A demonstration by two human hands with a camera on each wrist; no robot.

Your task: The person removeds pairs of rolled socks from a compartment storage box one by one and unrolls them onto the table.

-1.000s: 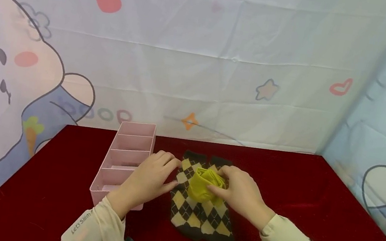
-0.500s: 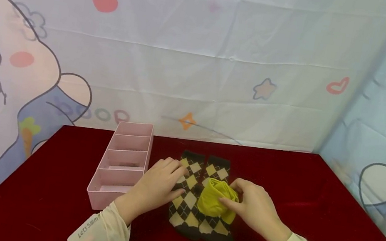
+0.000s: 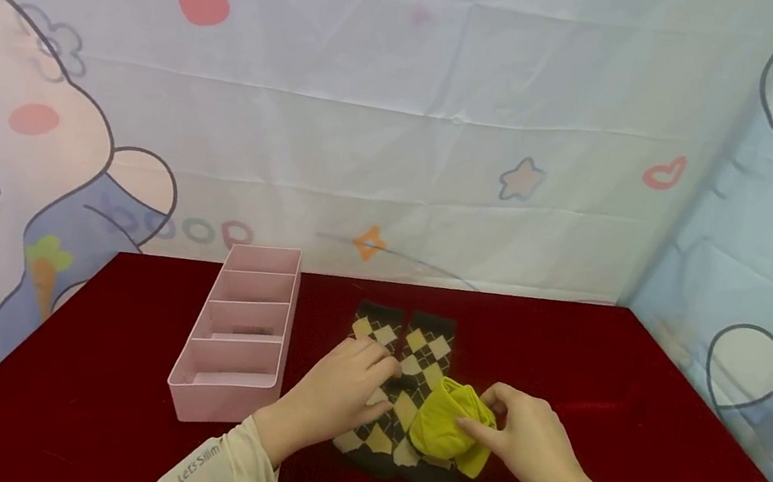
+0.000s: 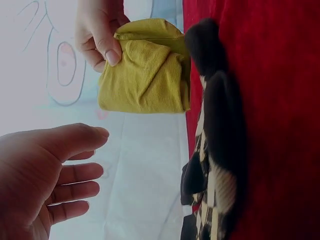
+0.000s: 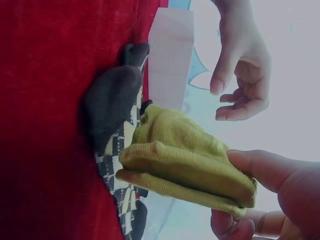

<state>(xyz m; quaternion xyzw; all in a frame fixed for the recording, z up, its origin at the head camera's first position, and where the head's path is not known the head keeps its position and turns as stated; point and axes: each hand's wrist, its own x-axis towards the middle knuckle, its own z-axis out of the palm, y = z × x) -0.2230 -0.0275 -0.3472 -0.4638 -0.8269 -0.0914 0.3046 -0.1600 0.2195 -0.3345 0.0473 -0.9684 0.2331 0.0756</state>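
My right hand (image 3: pixel 537 442) pinches a folded yellow-green ribbed sock bundle (image 3: pixel 441 422) between thumb and fingers. In both wrist views the bundle (image 4: pixel 145 75) hangs above the table, its folded edges (image 5: pixel 185 172) showing. Below it, a pair of black, cream and tan argyle socks (image 3: pixel 429 347) lies flat, side by side, cuffs towards the back and dark toes towards me. Over the left sock hovers my left hand (image 3: pixel 340 390), fingers relaxed and apart; the left wrist view shows nothing in its palm (image 4: pixel 30 175). Both hands and the bundle hide parts of the argyle pair.
Left of the socks stands a pink box (image 3: pixel 219 407) split by dividers into several compartments, close to my left forearm. Dark red cloth (image 3: pixel 103 398) covers the table. A printed cartoon curtain (image 3: pixel 354 59) closes off the back and sides.
My right hand has carried the yellow-green bundle rightwards and nearer to me, off the middle of the argyle socks. My left hand has drifted slightly right and nearer. The view has shifted a little.
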